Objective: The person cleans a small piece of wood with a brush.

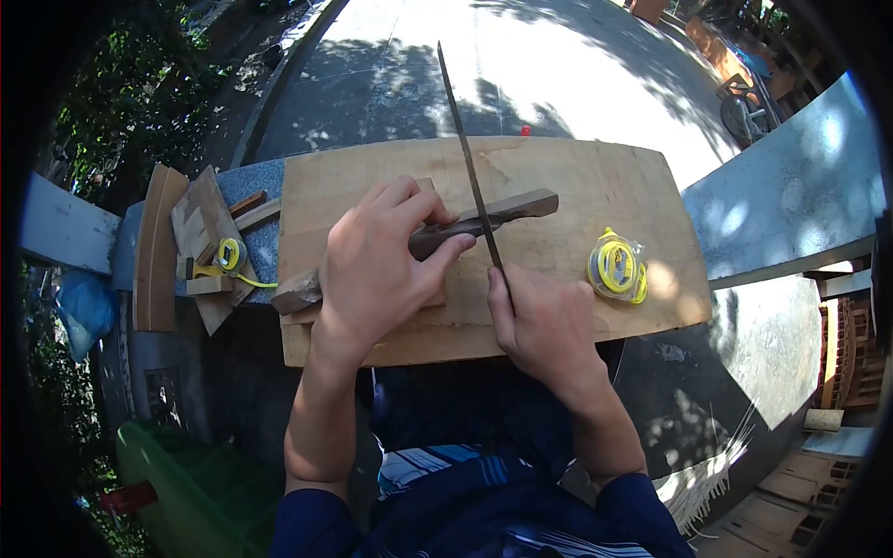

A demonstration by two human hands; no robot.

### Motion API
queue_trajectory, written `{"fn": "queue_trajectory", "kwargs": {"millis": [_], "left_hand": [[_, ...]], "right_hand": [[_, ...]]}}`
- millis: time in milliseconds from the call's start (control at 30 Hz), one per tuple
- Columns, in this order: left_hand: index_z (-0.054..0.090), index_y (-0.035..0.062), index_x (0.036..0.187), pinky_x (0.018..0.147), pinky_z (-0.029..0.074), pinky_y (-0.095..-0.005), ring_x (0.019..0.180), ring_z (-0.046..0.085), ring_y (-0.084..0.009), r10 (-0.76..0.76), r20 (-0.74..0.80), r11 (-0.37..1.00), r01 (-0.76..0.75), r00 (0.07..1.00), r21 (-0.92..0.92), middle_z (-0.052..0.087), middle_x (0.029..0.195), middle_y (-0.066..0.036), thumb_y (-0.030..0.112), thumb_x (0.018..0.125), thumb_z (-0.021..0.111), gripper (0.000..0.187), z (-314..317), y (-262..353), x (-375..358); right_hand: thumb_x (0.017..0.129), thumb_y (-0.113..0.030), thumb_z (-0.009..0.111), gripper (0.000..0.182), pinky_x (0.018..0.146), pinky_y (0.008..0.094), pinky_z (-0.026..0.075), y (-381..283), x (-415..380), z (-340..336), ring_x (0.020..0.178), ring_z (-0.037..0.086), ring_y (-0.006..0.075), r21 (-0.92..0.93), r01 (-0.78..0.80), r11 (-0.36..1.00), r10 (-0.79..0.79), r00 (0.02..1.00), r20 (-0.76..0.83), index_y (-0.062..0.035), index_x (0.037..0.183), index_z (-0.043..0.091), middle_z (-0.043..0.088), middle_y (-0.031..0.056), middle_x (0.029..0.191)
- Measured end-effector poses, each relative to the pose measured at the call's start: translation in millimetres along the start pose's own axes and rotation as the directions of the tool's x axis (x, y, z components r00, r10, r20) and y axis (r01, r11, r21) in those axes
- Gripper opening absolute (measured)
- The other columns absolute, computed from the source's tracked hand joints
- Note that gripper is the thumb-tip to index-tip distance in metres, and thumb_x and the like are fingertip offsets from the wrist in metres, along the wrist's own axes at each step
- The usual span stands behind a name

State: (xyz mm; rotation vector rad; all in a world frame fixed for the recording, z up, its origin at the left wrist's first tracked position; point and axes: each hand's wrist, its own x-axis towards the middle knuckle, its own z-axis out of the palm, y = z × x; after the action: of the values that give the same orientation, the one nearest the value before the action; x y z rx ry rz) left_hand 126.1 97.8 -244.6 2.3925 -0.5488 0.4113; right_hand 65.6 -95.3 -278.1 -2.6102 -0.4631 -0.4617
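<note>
Closest to you, your right hand (544, 321) is wrapped around the near end of a long dark tool (462, 130), apparently a file, with the thumb laid along it. Just beyond and to the left, your left hand (386, 246) pinches a carved wooden piece (526, 205) between thumb and fingers, pressing it down over the wide board (642, 186). The piece slants up to the right, its far end jutting past your fingers, and the tool crosses it at the carved dip, seemingly touching.

The step in hand looks like filing that dip. The next stroke calls for a firm left pinch, thumb kept clear of the edge, and an even push from the right.

To the right of your right hand sits a wrapped yellow tape measure (614, 265); well off to the left, another yellow tape (231, 253) rests among wood offcuts (158, 242).
</note>
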Motion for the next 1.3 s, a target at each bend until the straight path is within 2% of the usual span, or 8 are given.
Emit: {"fn": "queue_trajectory", "kwargs": {"millis": [233,467,733,967,1067,1100,1200,1300], "left_hand": [[0.071,0.0043,0.089,0.071,0.052,-0.0391,0.081,0.068,-0.0283,0.012,0.001,1.0,-0.012,1.0,-0.005,0.065,0.087,-0.007,0.025,0.08,0.087,0.028,-1.1,-2.6,-1.7],[0.072,0.0047,0.09,0.071,0.053,-0.0387,0.08,0.068,-0.0277,0.022,0.0,1.0,-0.022,1.0,0.007,0.066,0.088,-0.007,0.026,0.08,0.087,0.028,2.9,-4.2,-1.0],[0.072,0.006,0.093,0.071,0.053,-0.038,0.08,0.069,-0.0269,-0.025,0.006,1.0,0.025,1.0,0.018,0.066,0.088,-0.006,0.026,0.081,0.087,0.027,0.6,-1.0,-2.1],[0.072,0.0079,0.094,0.072,0.053,-0.0387,0.08,0.069,-0.0249,-0.05,0.027,0.999,0.05,0.998,0.01,0.066,0.09,-0.006,0.026,0.08,0.088,0.028,0.4,3.6,-2.6],[0.071,0.0095,0.092,0.076,0.054,-0.039,0.086,0.068,-0.0263,-0.097,0.066,0.995,0.097,0.993,-0.003,0.066,0.09,-0.005,0.028,0.08,0.087,0.028,-2.8,4.8,-1.6],[0.071,0.0097,0.092,0.076,0.055,-0.039,0.086,0.068,-0.0263,-0.086,0.059,0.996,0.086,0.995,0.001,0.066,0.09,-0.005,0.027,0.079,0.088,0.027,-2.1,4.2,-2.6],[0.071,0.0105,0.094,0.077,0.055,-0.0385,0.087,0.069,-0.0258,-0.071,0.026,0.997,0.071,0.997,-0.001,0.067,0.091,-0.004,0.027,0.079,0.088,0.028,0.1,5.5,-5.2],[0.07,0.0104,0.099,0.077,0.055,-0.0375,0.086,0.069,-0.0246,-0.033,-0.014,0.999,0.033,0.999,0.01,0.068,0.094,-0.004,0.025,0.078,0.089,0.031,4.0,10.6,-9.4]], "right_hand": [[0.097,-0.016,0.068,0.027,0.05,0.0417,0.045,-6.6,-63.0,-31.8,0.054,0.063,0.0268,-0.049,-0.039,0.998,0.046,0.987,0.153,-0.008,0.074,0.056,0.06,0.0073,0.064],[0.095,-0.017,0.069,0.025,0.051,0.041,0.045,-0.3,-17.2,-16.2,0.054,0.063,0.0283,-0.036,0.003,0.999,-0.001,0.998,0.069,-0.0077,0.075,0.058,0.06,0.0085,0.063],[0.092,-0.011,0.069,0.025,0.049,0.04,0.041,0.8,-88.8,-38.0,0.05,0.055,0.0291,0.11,-0.079,0.991,0.066,0.991,0.114,-0.0067,0.072,0.054,0.054,0.0089,0.06],[0.089,-0.003,0.067,0.023,0.049,0.0403,0.037,8.4,-90.9,-45.7,0.049,0.05,0.0314,0.298,-0.027,0.954,0.029,1.0,-0.001,-0.0041,0.07,0.054,0.048,0.0108,0.06],[0.093,-0.005,0.064,0.024,0.05,0.0392,0.036,6.0,-89.7,-47.5,0.049,0.05,0.0301,0.556,-0.169,0.814,0.181,0.983,0.033,-0.004,0.071,0.053,0.045,0.0108,0.061],[0.101,-0.011,0.056,0.034,0.051,0.0359,0.032,4.5,-90.4,-50.5,0.049,0.044,0.024,0.671,-0.246,0.699,0.262,0.962,0.079,-0.0049,0.069,0.048,0.041,0.0084,0.06],[0.108,-0.017,0.046,0.043,0.052,0.0334,0.027,11.4,-97.3,-37.5,0.051,0.035,0.0163,0.97,-0.2,0.139,0.413,0.902,0.127,-0.0064,0.066,0.042,0.037,0.0048,0.059],[0.112,-0.021,0.039,0.047,0.053,0.0321,0.024,14.0,-100.1,-38.0,0.055,0.03,0.0121,0.982,-0.161,0.1,0.479,0.873,0.094,-0.0076,0.066,0.036,0.034,0.0024,0.061]]}}
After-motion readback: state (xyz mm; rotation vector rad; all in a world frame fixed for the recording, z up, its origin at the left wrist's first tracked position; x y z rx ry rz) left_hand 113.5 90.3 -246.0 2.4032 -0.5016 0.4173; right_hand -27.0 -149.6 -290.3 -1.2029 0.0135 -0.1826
